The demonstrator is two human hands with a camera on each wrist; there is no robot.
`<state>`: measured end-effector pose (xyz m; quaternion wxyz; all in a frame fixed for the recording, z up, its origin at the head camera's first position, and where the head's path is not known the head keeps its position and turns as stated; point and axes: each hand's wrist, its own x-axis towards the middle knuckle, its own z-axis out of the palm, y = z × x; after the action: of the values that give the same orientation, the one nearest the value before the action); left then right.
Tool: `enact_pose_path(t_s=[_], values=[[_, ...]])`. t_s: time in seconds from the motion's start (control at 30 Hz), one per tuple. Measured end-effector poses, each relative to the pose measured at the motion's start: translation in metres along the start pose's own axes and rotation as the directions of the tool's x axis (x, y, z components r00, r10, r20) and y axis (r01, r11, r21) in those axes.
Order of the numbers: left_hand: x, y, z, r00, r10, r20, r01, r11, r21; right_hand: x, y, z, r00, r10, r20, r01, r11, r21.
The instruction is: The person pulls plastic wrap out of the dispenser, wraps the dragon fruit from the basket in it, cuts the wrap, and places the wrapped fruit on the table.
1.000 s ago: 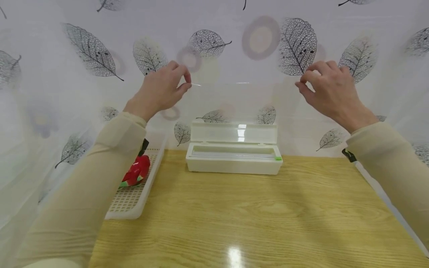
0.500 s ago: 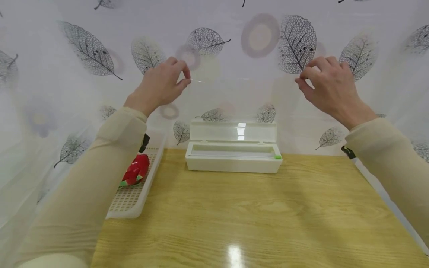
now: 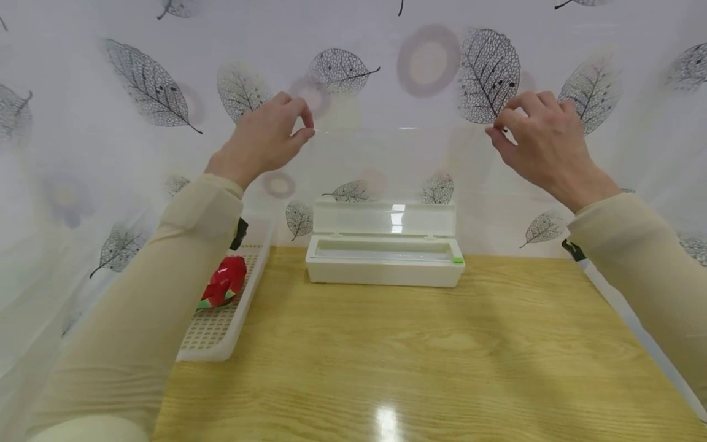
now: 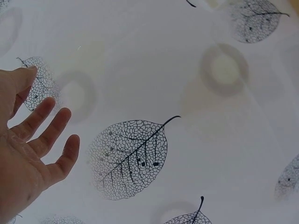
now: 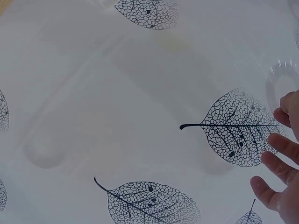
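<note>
A clear sheet of cling film (image 3: 400, 156) stretches between my two raised hands in the head view, its top edge a faint shiny line. My left hand (image 3: 264, 140) pinches one upper corner between thumb and index finger; my right hand (image 3: 544, 142) pinches the other. In both wrist views the other fingers are spread and loosely bent. Below, a white cling film dispenser (image 3: 383, 274) stands on the table with its lid (image 3: 359, 219) tipped back. A green slider (image 3: 457, 260) sits at its right end. Where the film's lower edge runs is hard to see.
At the left a white perforated basket (image 3: 221, 347) holds a shiny red and green thing (image 3: 227, 282), partly hidden by my left sleeve. A wooden table (image 3: 397, 350) lies in front. Behind it hangs a white sheet with a leaf print (image 3: 491, 77).
Both hands have risen slightly with the cling film, mostly in the first half second. The dispenser and basket stay where they were.
</note>
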<state>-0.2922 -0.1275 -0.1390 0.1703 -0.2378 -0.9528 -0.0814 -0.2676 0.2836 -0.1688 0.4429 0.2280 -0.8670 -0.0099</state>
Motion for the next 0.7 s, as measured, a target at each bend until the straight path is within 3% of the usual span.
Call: enact_pose_path(t_s=[0.7], values=[[0.0013,-0.0004,-0.0043,1.0,-0.014,-0.018,0.013,0.999,-0.034,0.004,0.0004,-0.0026,0.999,-0.001,-0.039,0.0,1.0,-0.014]])
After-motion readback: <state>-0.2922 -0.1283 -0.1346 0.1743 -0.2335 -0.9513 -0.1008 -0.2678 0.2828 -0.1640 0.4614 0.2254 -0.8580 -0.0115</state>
